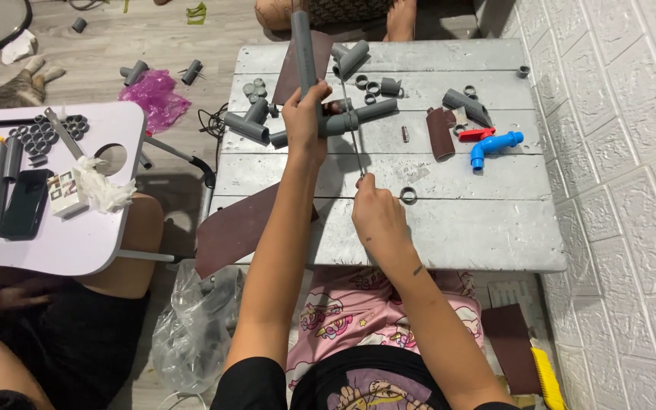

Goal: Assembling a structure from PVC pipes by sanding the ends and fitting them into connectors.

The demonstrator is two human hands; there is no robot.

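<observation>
Two bare hands work above a low grey table (pixel 449 235): nearest, the right hand (pixel 377 216) is pinched shut on the lower end of one thin, straight metal rod (pixel 352 129). Farther off, the left hand (pixel 305 121) is wrapped tight around one smooth grey plastic pipe (pixel 303 45), held upright. Beyond lie one blue plastic tap (pixel 495 146) and one loose grey ring (pixel 408 195).

A blue tap (pixel 495 146) lies far right on the surface (pixel 495 235); a cat (pixel 11 89) rests far left; a black phone (pixel 24 203) lies left.
</observation>
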